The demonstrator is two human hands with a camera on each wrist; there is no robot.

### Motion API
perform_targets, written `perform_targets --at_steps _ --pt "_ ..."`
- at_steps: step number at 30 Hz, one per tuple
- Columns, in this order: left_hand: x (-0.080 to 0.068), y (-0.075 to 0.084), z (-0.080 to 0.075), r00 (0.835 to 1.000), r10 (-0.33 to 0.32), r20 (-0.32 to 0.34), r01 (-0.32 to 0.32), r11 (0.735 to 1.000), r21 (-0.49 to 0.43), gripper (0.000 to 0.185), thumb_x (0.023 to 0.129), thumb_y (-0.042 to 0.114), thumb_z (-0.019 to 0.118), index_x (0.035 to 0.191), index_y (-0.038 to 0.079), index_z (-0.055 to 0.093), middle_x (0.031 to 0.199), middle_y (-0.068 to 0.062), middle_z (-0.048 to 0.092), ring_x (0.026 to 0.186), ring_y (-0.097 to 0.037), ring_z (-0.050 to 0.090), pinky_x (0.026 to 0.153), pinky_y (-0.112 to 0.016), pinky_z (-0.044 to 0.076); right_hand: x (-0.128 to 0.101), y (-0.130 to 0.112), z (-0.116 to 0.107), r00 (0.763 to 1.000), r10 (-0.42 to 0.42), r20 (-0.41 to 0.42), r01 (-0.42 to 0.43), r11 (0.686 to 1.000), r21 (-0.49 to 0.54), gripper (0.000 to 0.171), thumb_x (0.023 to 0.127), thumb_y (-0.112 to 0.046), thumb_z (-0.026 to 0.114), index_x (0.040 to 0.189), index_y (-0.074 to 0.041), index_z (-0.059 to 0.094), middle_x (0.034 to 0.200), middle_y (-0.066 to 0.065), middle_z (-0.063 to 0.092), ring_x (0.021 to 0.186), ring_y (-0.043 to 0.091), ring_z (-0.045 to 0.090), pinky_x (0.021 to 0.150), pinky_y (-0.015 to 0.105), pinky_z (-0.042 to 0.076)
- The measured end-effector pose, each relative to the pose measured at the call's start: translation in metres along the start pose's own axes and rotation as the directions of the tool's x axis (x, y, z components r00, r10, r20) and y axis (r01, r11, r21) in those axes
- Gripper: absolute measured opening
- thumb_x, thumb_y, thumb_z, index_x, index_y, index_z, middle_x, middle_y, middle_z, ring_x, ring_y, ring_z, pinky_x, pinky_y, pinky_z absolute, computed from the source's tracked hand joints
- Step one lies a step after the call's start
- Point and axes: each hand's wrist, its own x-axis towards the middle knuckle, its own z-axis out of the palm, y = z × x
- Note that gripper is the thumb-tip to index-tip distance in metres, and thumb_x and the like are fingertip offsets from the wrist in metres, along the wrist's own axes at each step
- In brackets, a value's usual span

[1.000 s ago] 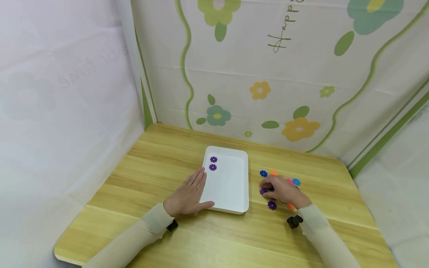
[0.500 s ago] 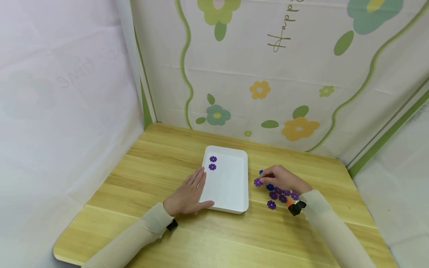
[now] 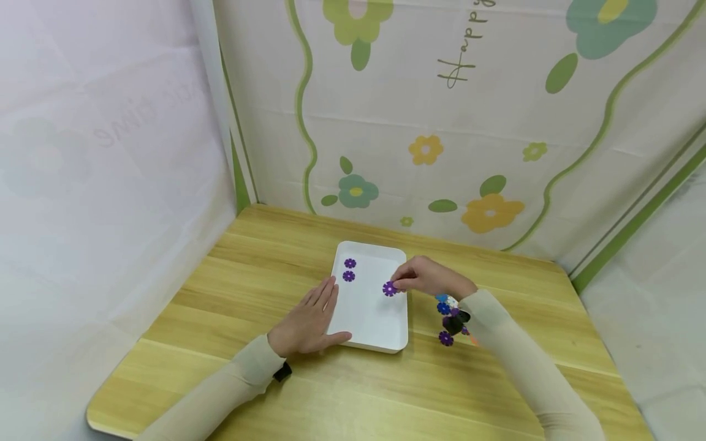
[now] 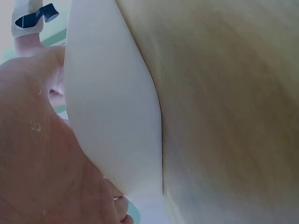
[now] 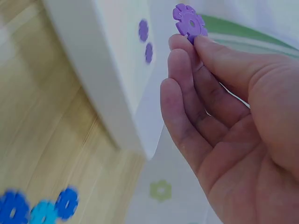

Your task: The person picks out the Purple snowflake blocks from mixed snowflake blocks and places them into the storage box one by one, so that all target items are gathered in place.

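My right hand (image 3: 425, 277) pinches a purple flower disc (image 3: 390, 288) (image 5: 189, 21) between thumb and fingertips and holds it over the right side of the white tray (image 3: 368, 331) (image 5: 84, 70). Two purple flower discs (image 3: 349, 269) (image 5: 145, 42) lie in the tray's far left corner. My left hand (image 3: 309, 318) rests flat on the table with straight fingers against the tray's left rim (image 4: 117, 116). Several blue and purple discs (image 3: 445, 318) lie on the table right of the tray, partly hidden by my right forearm.
The wooden table (image 3: 237, 288) is walled by flower-printed cloth (image 3: 441, 122) at the back and white cloth (image 3: 110, 184) on the left. Loose blue discs (image 5: 42, 210) lie on the wood below my right hand.
My right hand lifted a purple disc from the pile and carried it left, from beside the tray to over the tray. The left hand stayed put.
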Motion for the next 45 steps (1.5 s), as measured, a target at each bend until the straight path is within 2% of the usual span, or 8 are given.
perform_targets --at_steps 5,12,19,24,29,37,45 --pt "0.001 0.0 0.001 1.0 -0.018 0.004 0.018 1.0 -0.005 0.109 0.1 0.079 0.039 0.167 -0.005 0.015 0.178 -0.022 0.006 0.166 -0.038 0.008 0.134 -0.053 0.02 0.027 -0.015 0.007 0.999 -0.022 0.023 0.022 1.0 -0.021 0.021 0.107 -0.023 0.064 0.115 -0.016 0.082 0.099 -0.006 0.08 0.093 0.031 0.075 0.077 0.026 0.059" --pt "0.0 0.0 0.0 1.0 -0.009 -0.003 0.009 1.0 -0.012 0.109 0.101 0.077 0.041 0.166 -0.006 0.016 0.178 -0.022 0.006 0.166 -0.039 0.008 0.134 -0.054 0.02 0.059 -0.029 0.014 0.999 -0.04 0.015 0.041 0.999 -0.013 0.02 0.106 -0.02 0.065 0.115 -0.013 0.082 0.1 -0.005 0.081 0.089 0.015 0.074 0.084 0.026 0.062" --pt "0.0 -0.001 0.0 1.0 0.003 -0.012 -0.002 1.0 0.001 0.109 0.101 0.077 0.041 0.166 -0.007 0.016 0.177 -0.024 0.008 0.166 -0.039 0.008 0.133 -0.054 0.021 0.082 -0.023 0.026 0.999 -0.04 -0.036 0.042 0.998 0.055 0.018 0.105 -0.02 0.067 0.111 -0.012 0.083 0.097 -0.001 0.081 0.087 0.017 0.074 0.084 0.028 0.063" --pt "-0.001 -0.001 -0.001 1.0 0.002 -0.01 -0.002 1.0 0.003 0.109 0.101 0.077 0.04 0.166 -0.007 0.016 0.177 -0.024 0.008 0.166 -0.039 0.008 0.133 -0.054 0.021 0.091 -0.015 0.037 0.997 0.048 -0.064 -0.039 0.991 0.128 0.017 0.105 -0.018 0.068 0.111 -0.012 0.083 0.099 0.001 0.081 0.088 0.016 0.073 0.087 0.029 0.063" --pt "-0.001 -0.002 0.0 1.0 0.002 -0.011 -0.002 1.0 -0.002 0.109 0.101 0.077 0.04 0.166 -0.007 0.017 0.177 -0.024 0.007 0.166 -0.039 0.009 0.133 -0.054 0.022 0.095 -0.011 0.047 0.992 0.115 -0.054 -0.105 0.981 0.166 0.018 0.105 -0.017 0.067 0.114 -0.009 0.082 0.102 0.002 0.081 0.088 0.012 0.072 0.089 0.03 0.063" --pt "0.0 -0.003 0.001 1.0 0.009 -0.022 -0.009 1.0 -0.002 0.108 0.102 0.076 0.04 0.166 -0.007 0.016 0.177 -0.024 0.006 0.166 -0.039 0.008 0.134 -0.053 0.02 0.101 -0.009 0.057 0.99 0.138 -0.035 -0.134 0.987 0.091 0.013 0.101 -0.016 0.072 0.106 -0.01 0.083 0.094 0.001 0.082 0.079 0.007 0.067 0.074 0.022 0.056" --pt "0.0 -0.002 0.0 1.0 0.001 0.013 -0.001 1.0 -0.012 0.108 0.102 0.076 0.039 0.166 -0.007 0.015 0.177 -0.023 0.003 0.166 -0.039 0.005 0.134 -0.053 0.018 0.104 -0.012 0.063 0.974 0.222 -0.04 -0.22 0.974 0.057 0.01 0.1 -0.018 0.075 0.1 -0.015 0.084 0.086 -0.003 0.079 0.074 0.009 0.065 0.069 0.022 0.054"
